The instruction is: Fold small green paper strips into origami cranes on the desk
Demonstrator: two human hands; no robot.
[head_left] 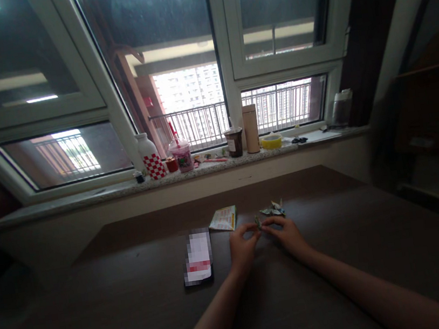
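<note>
Over the dark brown table (138, 285), my left hand (242, 246) and my right hand (288, 233) meet at the fingertips. Both pinch a small piece of folded patterned paper (257, 222), whose exact shape is too small to make out. Just behind my right hand lie folded paper cranes (274, 209) in similar greenish paper; how many I cannot tell. A flat sheet of printed paper (224, 219) with a yellow edge rests behind my left hand. Left of that hand is a phone (198, 257) with a lit, blurred screen.
Beyond the table runs a stone windowsill (203, 168). On it stand a white-and-red checked bottle (151, 158), a pink drink cup (181, 156), a dark drink cup (234, 143), a tan flask (251, 129), yellow tape (272, 142), scissors (300, 140) and a clear jug (342, 109).
</note>
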